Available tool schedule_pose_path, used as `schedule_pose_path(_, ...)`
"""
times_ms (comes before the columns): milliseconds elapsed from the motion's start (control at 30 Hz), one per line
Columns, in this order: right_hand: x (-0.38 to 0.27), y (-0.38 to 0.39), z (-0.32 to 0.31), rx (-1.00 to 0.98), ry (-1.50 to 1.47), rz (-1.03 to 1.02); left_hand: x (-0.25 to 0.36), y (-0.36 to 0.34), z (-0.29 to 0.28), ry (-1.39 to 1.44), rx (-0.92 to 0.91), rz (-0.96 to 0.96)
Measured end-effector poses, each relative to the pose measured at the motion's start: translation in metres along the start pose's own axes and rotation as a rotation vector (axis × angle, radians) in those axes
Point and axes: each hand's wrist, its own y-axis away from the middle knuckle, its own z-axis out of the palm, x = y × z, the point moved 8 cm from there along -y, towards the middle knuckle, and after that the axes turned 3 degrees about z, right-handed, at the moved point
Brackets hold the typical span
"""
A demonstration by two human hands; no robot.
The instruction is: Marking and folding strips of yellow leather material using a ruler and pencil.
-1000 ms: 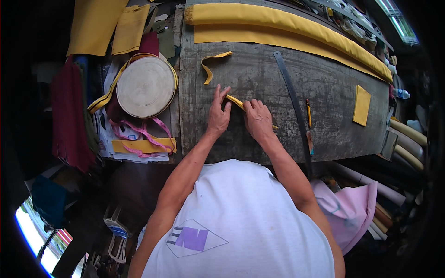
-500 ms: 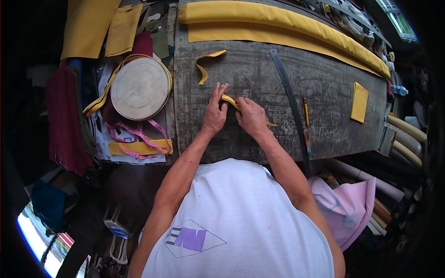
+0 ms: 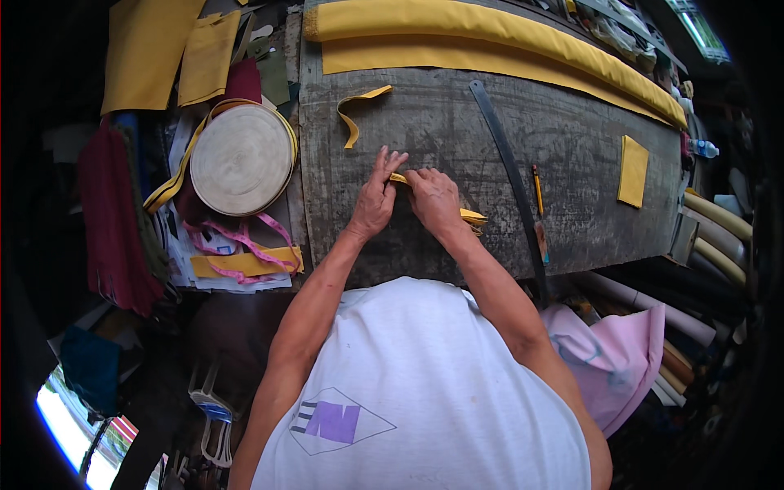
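Observation:
On the worn dark worktop, my left hand (image 3: 374, 196) rests with fingers stretched forward, touching one end of a narrow folded yellow fabric strip (image 3: 474, 216). My right hand (image 3: 433, 200) is curled over the strip's middle, gripping it; its far end pokes out beside my wrist. A second curled yellow strip (image 3: 353, 122) lies above my left hand. To the right lie a long dark metal straightedge (image 3: 496, 131), a yellow pencil (image 3: 537, 189) and a folded yellow cloth piece (image 3: 633, 170).
A long roll of yellow fabric (image 3: 498, 41) spans the back. At left are a round tape spool (image 3: 241, 159), pink measuring tape (image 3: 237, 233), papers and hanging maroon cloth (image 3: 114, 220). Fabric rolls (image 3: 719, 220) and pink cloth (image 3: 604, 359) crowd the right.
My right hand has shifted slightly left along the strip, and more loose folded ends show by my right wrist. The whole view has drifted a little.

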Motion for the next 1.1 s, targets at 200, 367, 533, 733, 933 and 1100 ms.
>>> schedule_pose_path(200,0.002,0.004,-0.006,0.02,-0.011,0.036,-0.002,0.001,0.002,0.015,-0.009,-0.002)
schedule_pose_path(367,0.012,0.008,0.002,0.002,0.008,0.053,0.006,0.001,0.016,-0.009,-0.007,0.016)
schedule_pose_path(533,0.009,0.009,0.003,0.045,-0.001,0.054,0.003,0.002,0.009,-0.003,-0.008,0.013)
schedule_pose_path(733,0.047,0.063,-0.018,-0.038,0.05,0.146,-0.011,0.002,0.006,-0.055,-0.07,-0.063)
schedule_pose_path(933,0.072,0.088,-0.059,-0.025,0.038,0.145,0.026,0.016,-0.015,-0.268,0.064,0.181)
schedule_pose_path(1100,0.088,0.086,-0.043,0.036,0.005,0.084,0.014,0.031,-0.01,-0.302,0.044,0.178)
